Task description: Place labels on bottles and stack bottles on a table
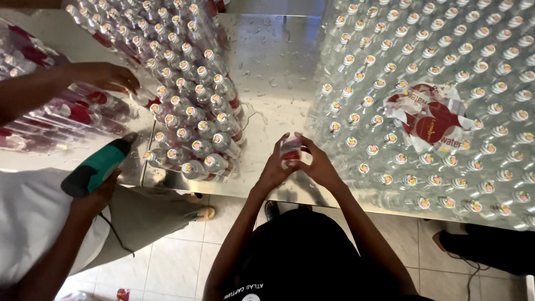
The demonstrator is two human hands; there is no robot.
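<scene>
My left hand (pixel 274 167) and my right hand (pixel 319 163) meet over the front edge of a shiny metal table (pixel 273 61). Between them they hold a small clear plastic bottle (pixel 290 150) with a red and white label around it. My fingers wrap the bottle from both sides. A large block of upright clear bottles (pixel 446 83) with capped tops stands just to the right of my hands. A smaller block of labelled bottles (pixel 189 100) stands to the left.
A co-worker at the left holds a green heat gun (pixel 97 167) in one hand and rests the other hand (pixel 108 76) on wrapped bottle packs (pixel 50 111). Loose red and white labels (pixel 432 120) lie on the right block. Tiled floor (pixel 184 256) lies below.
</scene>
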